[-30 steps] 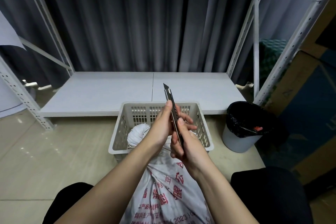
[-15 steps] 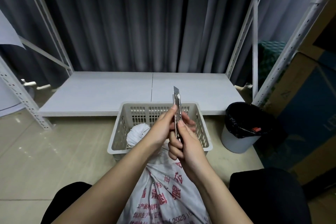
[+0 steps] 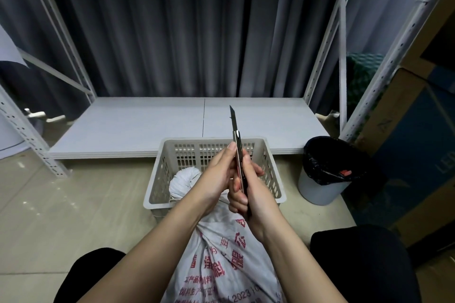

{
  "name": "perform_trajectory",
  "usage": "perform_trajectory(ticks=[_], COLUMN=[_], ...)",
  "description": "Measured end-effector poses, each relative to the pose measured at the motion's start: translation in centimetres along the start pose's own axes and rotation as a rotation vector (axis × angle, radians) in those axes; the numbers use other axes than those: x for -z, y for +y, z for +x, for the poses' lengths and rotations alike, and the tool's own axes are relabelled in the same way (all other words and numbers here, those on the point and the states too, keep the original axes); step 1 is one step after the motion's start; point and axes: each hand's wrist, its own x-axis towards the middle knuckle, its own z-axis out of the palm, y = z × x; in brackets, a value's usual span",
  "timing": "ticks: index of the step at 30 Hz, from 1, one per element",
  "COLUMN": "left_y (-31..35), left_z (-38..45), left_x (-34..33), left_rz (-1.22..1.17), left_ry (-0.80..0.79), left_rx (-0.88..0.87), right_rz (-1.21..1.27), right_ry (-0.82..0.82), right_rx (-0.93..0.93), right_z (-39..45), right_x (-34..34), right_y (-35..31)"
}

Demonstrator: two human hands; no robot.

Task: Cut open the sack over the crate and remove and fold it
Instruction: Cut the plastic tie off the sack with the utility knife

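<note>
Your right hand (image 3: 256, 194) is wrapped round the handle of the utility knife (image 3: 237, 155), thumb lying up along its side, and holds it upright with the blade extended and pointing away from you. Your left hand (image 3: 216, 177) is against the knife's left side, its fingers curled behind the handle and the thumb stretched up along the metal body. Both hands hover above the sack (image 3: 221, 253), a white woven bag with red printing that lies between your knees. Its tied, bunched neck rests inside the beige slotted crate (image 3: 273, 167) on the floor just ahead. To the right of the crate stands a bin (image 3: 322, 187) lined with a black bag. Beyond the crate runs a low white shelf (image 3: 138, 125) before a dark curtain (image 3: 192, 37).
</note>
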Motion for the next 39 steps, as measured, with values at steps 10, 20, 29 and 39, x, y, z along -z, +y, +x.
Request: perform_trajectory(ticks=[10,20,29,39], left_y=[0.3,-0.5,-0.1,-7.8], left_z=[-0.2,0.4,0.4,-1.5], left_x=[0.1,-0.6,0.8,11.6], left_rz=[0.001,-0.275,-0.013,0.504], left_ry=[-0.023,0.062,0.064,0.754], left_rx=[0.085,0.110,0.141,0.404], right_rz=[0.054,0.143,0.153,-0.407], right_ry=[-0.077,-0.109,-0.190,0.014], right_rx=[-0.052,0.170,0.087,0.064], right_z=[0.2,-0.1,1.1,3.5], right_x=[-0.1,-0.2,0.4,1.7], right_y=[-0.2,0.1,0.5,4.2])
